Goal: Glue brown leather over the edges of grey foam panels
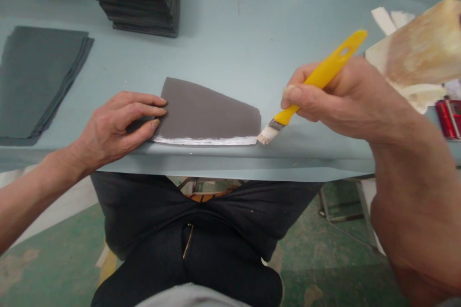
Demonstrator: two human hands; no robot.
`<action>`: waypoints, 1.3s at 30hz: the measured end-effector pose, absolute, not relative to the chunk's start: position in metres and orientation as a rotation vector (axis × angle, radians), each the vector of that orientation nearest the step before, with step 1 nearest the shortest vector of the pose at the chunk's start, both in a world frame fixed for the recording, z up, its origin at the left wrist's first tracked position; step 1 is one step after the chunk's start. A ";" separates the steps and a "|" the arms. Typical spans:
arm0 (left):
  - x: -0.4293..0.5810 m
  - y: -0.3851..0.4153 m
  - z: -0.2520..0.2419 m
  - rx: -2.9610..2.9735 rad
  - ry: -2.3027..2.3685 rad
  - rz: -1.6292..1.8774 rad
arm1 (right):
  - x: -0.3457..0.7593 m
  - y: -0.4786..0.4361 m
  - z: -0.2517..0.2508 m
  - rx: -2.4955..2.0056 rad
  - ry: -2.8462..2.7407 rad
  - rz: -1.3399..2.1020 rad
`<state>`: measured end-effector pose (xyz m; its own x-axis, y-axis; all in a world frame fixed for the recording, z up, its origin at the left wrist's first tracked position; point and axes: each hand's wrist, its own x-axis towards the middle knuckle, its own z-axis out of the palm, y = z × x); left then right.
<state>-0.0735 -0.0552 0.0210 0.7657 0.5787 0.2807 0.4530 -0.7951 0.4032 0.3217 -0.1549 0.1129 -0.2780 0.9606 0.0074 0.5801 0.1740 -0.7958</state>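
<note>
A grey-brown flat panel (pixel 209 110) lies near the table's front edge, with a strip of wet white coating along its near side. My left hand (pixel 118 122) holds the panel at its left end, fingertips and thumb pressed on that edge. In my right hand (pixel 324 96) is a paintbrush (pixel 333 64) with a yellow handle, gripped between thumb and fingers. Its white-coated bristles touch the right end of the white strip, at the panel's lower right corner. What lies under my left palm is partly hidden.
The table (pixel 230 48) has a blue-green cover. A tall stack of dark sheets (pixel 144 0) stands at the back left, and a thin pile of dark green panels (pixel 39 81) lies at the left. A stained, pale container (pixel 425 43) and a red object (pixel 448 119) are at the right.
</note>
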 end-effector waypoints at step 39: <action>-0.073 -0.066 0.013 2.690 0.623 0.673 | 0.229 -0.077 0.069 -1.280 -1.295 0.796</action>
